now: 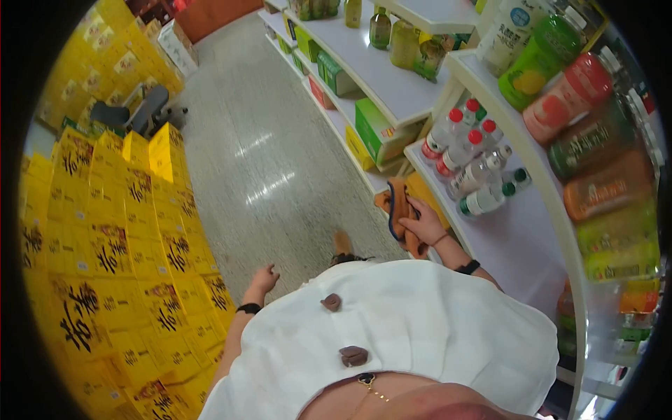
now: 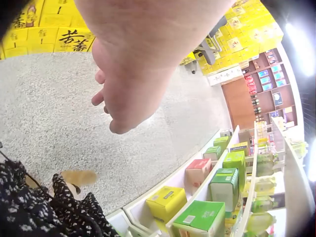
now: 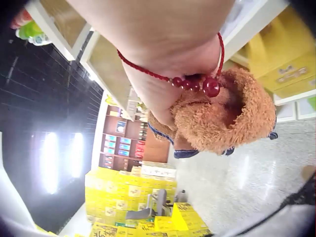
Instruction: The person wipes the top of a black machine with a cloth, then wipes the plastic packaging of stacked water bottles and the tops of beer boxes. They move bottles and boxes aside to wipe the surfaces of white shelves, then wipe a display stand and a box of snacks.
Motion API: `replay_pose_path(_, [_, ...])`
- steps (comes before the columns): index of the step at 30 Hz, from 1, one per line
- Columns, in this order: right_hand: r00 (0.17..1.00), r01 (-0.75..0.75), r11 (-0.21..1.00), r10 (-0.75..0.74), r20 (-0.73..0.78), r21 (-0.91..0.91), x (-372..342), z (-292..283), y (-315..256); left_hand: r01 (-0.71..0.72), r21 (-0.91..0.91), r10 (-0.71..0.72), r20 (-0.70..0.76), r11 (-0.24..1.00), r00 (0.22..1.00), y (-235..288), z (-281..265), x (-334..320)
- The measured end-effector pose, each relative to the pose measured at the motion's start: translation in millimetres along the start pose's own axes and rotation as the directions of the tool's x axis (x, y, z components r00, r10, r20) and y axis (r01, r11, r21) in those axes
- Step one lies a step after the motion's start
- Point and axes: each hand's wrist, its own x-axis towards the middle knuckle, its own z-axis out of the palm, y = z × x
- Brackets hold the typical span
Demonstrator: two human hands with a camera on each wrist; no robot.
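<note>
My right hand (image 1: 425,227) grips a bunched brown fluffy cloth (image 1: 397,203) with dark blue edging, beside the end of the white shelf. Up close in the right wrist view, the cloth (image 3: 222,126) shows its thick pile and folds below a red beaded bracelet (image 3: 195,87); the fingers are mostly hidden by it. Over the aisle floor hangs my left hand (image 1: 264,278), holding nothing, with its fingers loosely bent. Several clear bottles (image 1: 478,170) with red, white or green caps stand on the shelf (image 1: 500,224) just past the right hand.
Stacked yellow cartons (image 1: 119,259) line the left side of the aisle (image 1: 245,168). A grey chair (image 1: 143,108) stands farther along them. On the right, shelves hold green boxes (image 1: 374,129) and large drink bottles (image 1: 570,94). A yellow box (image 3: 284,54) sits low beside the cloth.
</note>
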Motion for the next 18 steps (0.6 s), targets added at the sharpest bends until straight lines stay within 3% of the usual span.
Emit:
replay_pose_path(2, [0.967, 0.214, 0.973, -0.199, -0.157, 0.086, 69, 11, -10, -0.003, 0.068, 0.004, -0.008, 0.998, 1.0, -19, -26, 36])
replay_pose_path(3, [0.965, 0.211, 0.969, -0.186, -0.187, 0.125, 102, 13, -21, -0.033, 0.076, 0.034, -0.005, 0.997, 0.999, -27, -42, 47])
replay_pose_path(5, [0.913, 0.212, 0.977, -0.209, -0.349, -0.03, 155, 13, -39, -0.019, 0.133, 0.021, -0.016, 0.991, 1.0, -25, -85, 50])
replay_pose_path(6, [0.911, 0.212, 0.977, -0.202, -0.359, -0.014, 182, 11, -47, -0.03, 0.138, 0.035, -0.035, 0.99, 0.999, -15, -102, 54])
replay_pose_path(7, [0.899, 0.14, 0.987, -0.159, -0.408, -0.077, 206, 8, -54, 0.053, 0.136, -0.044, -0.062, 0.989, 0.997, 18, -130, 39])
replay_pose_path(8, [0.882, 0.065, 0.988, -0.123, -0.455, -0.141, 232, 4, -60, 0.054, 0.138, -0.045, -0.067, 0.989, 0.997, 12, -142, 58])
replay_pose_path(9, [0.884, 0.064, 0.988, -0.122, -0.452, -0.141, 258, -3, -62, 0.016, 0.048, -0.008, -0.146, 0.999, 0.989, -2, -148, 83])
replay_pose_path(10, [0.827, 0.055, 0.982, -0.146, -0.543, -0.181, 281, -9, -59, -0.024, -0.041, 0.015, -0.22, 0.999, 0.975, -13, -150, 96])
replay_pose_path(11, [0.765, 0.038, 0.974, -0.171, -0.62, -0.222, 298, -13, -53, -0.011, -0.046, 0.002, -0.206, 0.999, 0.979, -9, -153, 97])
replay_pose_path(12, [0.777, 0.036, 0.974, -0.169, -0.606, -0.225, 310, -15, -50, -0.034, -0.085, 0.014, -0.224, 0.996, 0.975, 5, -162, 94])
replay_pose_path(14, [0.816, -0.318, 0.864, 0.041, -0.576, -0.389, 342, -26, -44, -0.062, -0.128, 0.027, -0.258, 0.99, 0.966, 17, -172, 100])
replay_pose_path(15, [0.88, -0.447, 0.795, 0.309, -0.36, -0.41, 363, -30, -35, -0.028, -0.058, 0.018, -0.161, 0.998, 0.987, 15, -173, 109])
replay_pose_path(16, [0.879, -0.446, 0.798, 0.304, -0.367, -0.406, 372, -33, -44, -0.002, 0.02, 0.003, -0.063, 1.0, 0.998, 11, -175, 121])
replay_pose_path(17, [0.86, -0.51, 0.711, 0.417, -0.294, -0.484, 378, -32, -51, -0.05, 0.105, 0.06, -0.09, 0.993, 0.994, 3, -176, 130])
replay_pose_path(18, [0.816, -0.555, 0.613, 0.532, -0.226, -0.562, 371, -31, -72, 0.01, 0.125, -0.005, -0.043, 0.992, 0.999, -4, -180, 142])
